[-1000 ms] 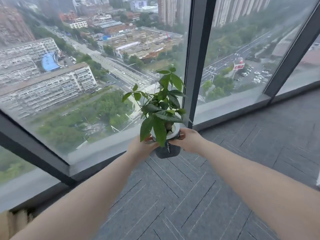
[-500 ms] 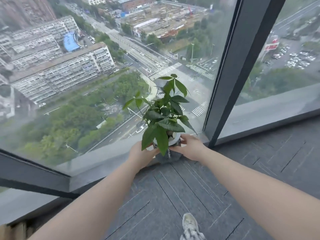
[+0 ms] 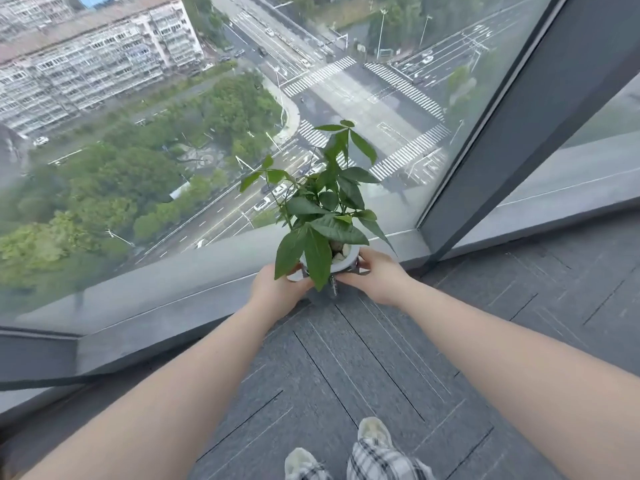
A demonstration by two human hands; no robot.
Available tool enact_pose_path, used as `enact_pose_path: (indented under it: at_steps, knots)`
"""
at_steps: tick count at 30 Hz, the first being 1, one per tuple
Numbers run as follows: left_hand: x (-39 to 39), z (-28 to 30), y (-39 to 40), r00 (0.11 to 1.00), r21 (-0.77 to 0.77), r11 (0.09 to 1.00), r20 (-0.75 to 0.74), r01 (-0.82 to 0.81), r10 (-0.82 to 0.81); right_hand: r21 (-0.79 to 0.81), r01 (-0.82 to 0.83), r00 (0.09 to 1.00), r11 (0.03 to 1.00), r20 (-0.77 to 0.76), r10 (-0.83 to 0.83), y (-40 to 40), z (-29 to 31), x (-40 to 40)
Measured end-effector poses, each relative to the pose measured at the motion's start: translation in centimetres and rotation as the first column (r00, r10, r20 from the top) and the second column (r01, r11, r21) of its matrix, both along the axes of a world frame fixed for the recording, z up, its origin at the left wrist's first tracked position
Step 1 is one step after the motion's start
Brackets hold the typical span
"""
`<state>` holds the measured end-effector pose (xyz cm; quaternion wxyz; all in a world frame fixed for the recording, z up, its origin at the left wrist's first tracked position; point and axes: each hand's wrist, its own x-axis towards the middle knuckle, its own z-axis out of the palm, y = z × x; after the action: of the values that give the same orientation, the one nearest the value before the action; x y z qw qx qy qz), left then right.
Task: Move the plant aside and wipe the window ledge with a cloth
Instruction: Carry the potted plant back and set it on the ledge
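A small green plant point(image 3: 325, 202) grows from a pot point(image 3: 341, 263) with a white rim and white pebbles. My left hand point(image 3: 277, 292) grips the pot's left side and my right hand point(image 3: 377, 275) grips its right side. The pot is low, at the inner edge of the grey window ledge point(image 3: 173, 292), where ledge and floor meet; its base is hidden by leaves and hands. No cloth is in view.
A dark window post point(image 3: 491, 140) rises just right of the plant, with more ledge point(image 3: 571, 181) beyond it. Grey carpet tiles point(image 3: 346, 368) cover the floor. My shoes point(image 3: 374, 431) stand near the bottom edge. Tall glass panes show streets far below.
Both hands have lowered the pot from mid-air down to the ledge's inner edge. My view has tipped downward, bringing my shoes into sight.
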<state>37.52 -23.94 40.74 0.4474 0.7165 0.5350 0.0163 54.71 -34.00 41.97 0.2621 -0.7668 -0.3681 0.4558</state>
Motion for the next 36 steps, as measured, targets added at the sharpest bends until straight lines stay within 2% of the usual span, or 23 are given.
enact_pose_path:
  at_steps: [10,19,27,36]
  knots:
    - [2.1,-15.3,4.1,0.999,0.028,0.999,-0.032,0.040,-0.040,0.032,0.050,0.998,0.998,0.039,-0.051,3.8,-15.9,1.6]
    - [5.2,-28.3,5.4,0.996,0.134,0.991,0.085,0.029,-0.040,0.077,0.081,0.994,0.994,0.069,-0.087,5.6,-29.3,4.3]
    - [7.2,-34.3,6.7,0.997,0.180,0.981,0.011,0.078,-0.082,0.105,0.077,0.995,0.991,0.059,-0.083,7.2,-35.4,6.4]
    - [8.1,-37.0,7.7,0.991,0.183,0.974,-0.053,0.134,-0.127,0.133,0.142,0.990,0.981,0.002,-0.144,8.1,-38.8,7.0]
